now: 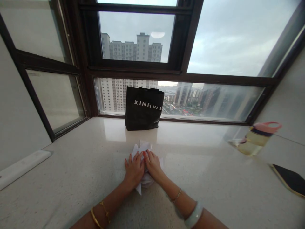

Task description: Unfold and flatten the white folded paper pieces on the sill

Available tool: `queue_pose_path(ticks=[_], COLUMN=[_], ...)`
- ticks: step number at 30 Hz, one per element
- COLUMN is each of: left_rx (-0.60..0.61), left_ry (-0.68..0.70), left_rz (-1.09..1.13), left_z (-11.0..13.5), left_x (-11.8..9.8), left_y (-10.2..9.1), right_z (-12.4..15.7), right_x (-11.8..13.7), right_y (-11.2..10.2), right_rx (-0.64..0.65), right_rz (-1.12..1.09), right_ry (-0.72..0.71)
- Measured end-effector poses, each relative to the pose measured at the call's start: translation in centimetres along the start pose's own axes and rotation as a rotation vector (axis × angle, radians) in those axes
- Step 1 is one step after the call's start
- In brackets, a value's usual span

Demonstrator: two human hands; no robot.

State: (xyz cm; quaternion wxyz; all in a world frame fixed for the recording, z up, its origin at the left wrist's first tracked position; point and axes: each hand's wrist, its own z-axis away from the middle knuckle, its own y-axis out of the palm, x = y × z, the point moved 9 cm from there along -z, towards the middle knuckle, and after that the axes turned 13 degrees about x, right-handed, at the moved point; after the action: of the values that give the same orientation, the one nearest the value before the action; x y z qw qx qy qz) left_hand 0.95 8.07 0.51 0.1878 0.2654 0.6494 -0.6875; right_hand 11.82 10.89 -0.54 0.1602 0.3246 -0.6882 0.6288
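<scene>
White lettering on a black bag: "XINGWE" can be read, with the last letter met by the bag's right edge. The bag is stood upright on the pale surface, just in front of the window.

A crumpled white cloth is seen on the surface, nearer than the bag and apart from it; whether it is made of fabric or paper cannot be told. It is pressed from above by both hands. Fingers of the left hand are laid out nearly straight and moderately spread; those of the right hand are kept closer together, also extended. How firmly the cloth is gripped underneath cannot be told.

Both palms are turned down, hands set side by side and touching or nearly so at thumb and forefinger. Forearms are stretched forward, angled inward. Gold bangles are worn on the left arm, a pale bangle on the right. Far right: a pink-lidded bottle.
</scene>
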Motion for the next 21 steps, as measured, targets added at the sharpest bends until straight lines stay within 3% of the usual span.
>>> queue_pose_path(ticks=[5, 8, 11, 14, 16, 19, 21], left_rx=[-0.099, -0.177, -0.218, -0.270, -0.309, -0.215, -0.111], left_ry=[0.152, 0.220, 0.278, 0.242, 0.189, 0.074, 0.028], left_rz=[0.403, 0.488, 0.473, 0.449, 0.383, 0.312, 0.257], left_z=[-1.2, -1.5, -1.0, -0.1, 0.5, 0.2, -0.2], left_x=[-2.7, -4.6, -5.4, -3.0, -0.2, 3.1, 3.5], left_y=[-0.8, -3.5, -6.9, -9.8, -10.6, -8.4, -5.6], right_z=[-1.3, -2.0, -2.2, -0.7, 0.3, 1.6, 1.8], right_x=[2.2, 4.0, 5.1, 2.5, -0.5, -5.3, -6.9], right_y=[-1.2, -4.1, -7.7, -11.1, -11.6, -9.9, -7.1], right_rx=[-0.148, -0.223, -0.241, -0.337, -0.332, -0.302, -0.201], right_rz=[-0.354, -0.532, -0.549, -0.367, -0.264, -0.159, -0.130], right_ry=[0.029, -0.055, -0.162, -0.096, -0.049, 0.059, 0.116])
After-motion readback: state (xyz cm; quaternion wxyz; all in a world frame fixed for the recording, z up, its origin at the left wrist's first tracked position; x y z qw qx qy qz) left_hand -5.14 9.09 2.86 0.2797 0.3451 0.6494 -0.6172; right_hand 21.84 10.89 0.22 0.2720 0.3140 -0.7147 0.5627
